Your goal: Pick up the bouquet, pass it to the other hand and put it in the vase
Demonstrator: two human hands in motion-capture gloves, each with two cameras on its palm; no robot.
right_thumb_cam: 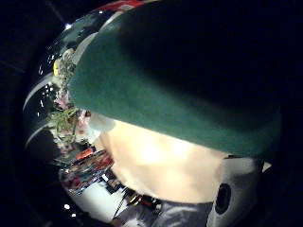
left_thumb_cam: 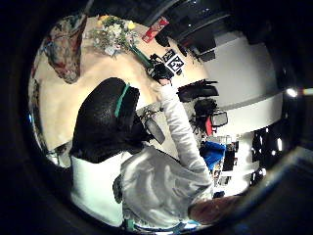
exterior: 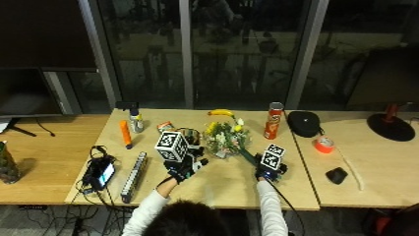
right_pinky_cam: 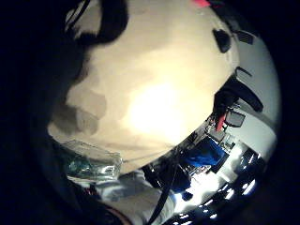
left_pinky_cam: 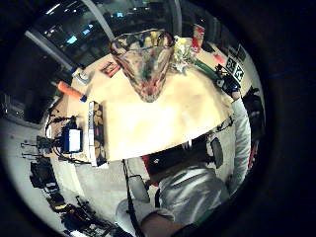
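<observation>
The bouquet [exterior: 225,138] of yellow, white and pink flowers lies on the wooden table [exterior: 223,187], its green wrapped stem [exterior: 248,157] pointing toward me. My right hand [exterior: 270,170] grips the stem's end; that stem [right_thumb_cam: 175,90] fills the right thumb side palm view. The mottled glass vase [left_pinky_cam: 145,64] stands upright just left of the bouquet [left_pinky_cam: 182,52]; in the outside view the vase [exterior: 191,133] is partly hidden. My left hand [exterior: 184,167] hovers in front of the vase with fingers spread, holding nothing. The left thumb side palm view shows the vase [left_thumb_cam: 63,46], bouquet [left_thumb_cam: 112,32] and right hand [left_thumb_cam: 160,72].
An orange tube [exterior: 124,133] and a small bottle [exterior: 135,123] stand at the back left. A banana [exterior: 221,112] and a red can [exterior: 273,120] lie behind the bouquet. A long box [exterior: 134,169] and a cabled device [exterior: 102,172] sit left; a tape roll [exterior: 323,144] lies right.
</observation>
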